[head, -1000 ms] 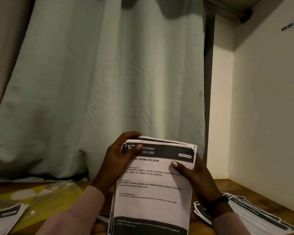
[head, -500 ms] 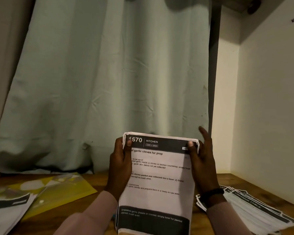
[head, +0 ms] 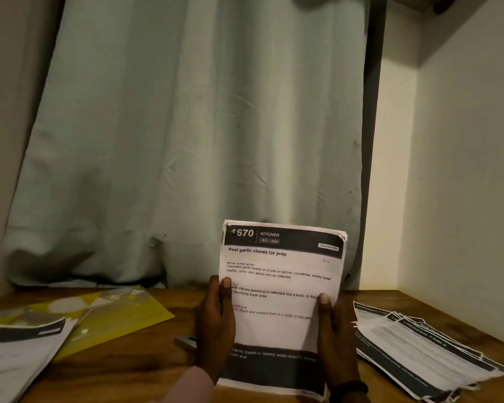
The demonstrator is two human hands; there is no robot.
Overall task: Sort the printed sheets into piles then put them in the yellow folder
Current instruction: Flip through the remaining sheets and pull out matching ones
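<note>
Sheets (head: 280,301) upright between both hands, left hand (head: 216,324) and right hand (head: 336,338).

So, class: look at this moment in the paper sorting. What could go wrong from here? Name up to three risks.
1. Both hands, left and right, hold the stack of sheets upright by its side edges; loose sheets might slip out.
2. The pile on the right is fanned out near the table edge and could slide off.
3. The yellow folder is partly covered by the left pile, so pulling it may scatter that pile.
</note>
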